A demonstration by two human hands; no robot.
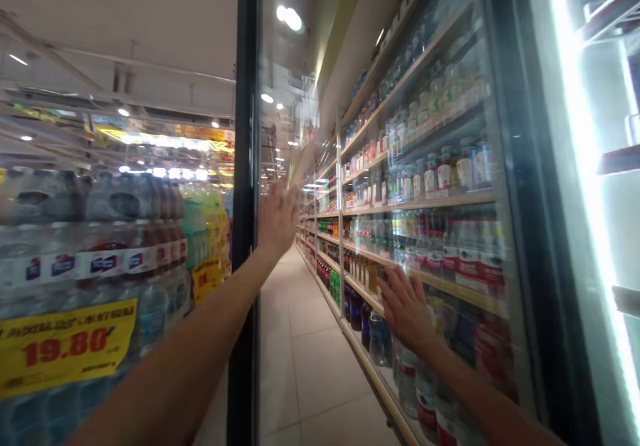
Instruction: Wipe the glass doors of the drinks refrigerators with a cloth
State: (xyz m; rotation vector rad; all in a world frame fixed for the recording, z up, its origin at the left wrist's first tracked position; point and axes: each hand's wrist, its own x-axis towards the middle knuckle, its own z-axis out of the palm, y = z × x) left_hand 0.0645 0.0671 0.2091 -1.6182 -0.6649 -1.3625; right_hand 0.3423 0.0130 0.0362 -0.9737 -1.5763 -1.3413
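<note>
Have the bare left hand [278, 223] raised in front of a tall clear glass door with a black frame [245, 119], over the pane just inside its left upright, with fingers extended and nothing visibly grasped; too blurred for a sure reading of contact. Have the bare right hand [405, 309] lower, before the same door's right half, with fingers fanned out, clasping nothing. Unsure whether touching the glass there or just short of it. See the door directly ahead of both hands. See, in or through its pane, rows of mixed drink bottles [445, 169] on pale-edged shelves [440, 202], plus a pale tiled floor [320, 379]. Left of the door, find shrink-wrapped bottle stacks [100, 253] and a yellow sign with red "19.80" digits [70, 346]; right of it, a glaring white light strip [583, 126].
</note>
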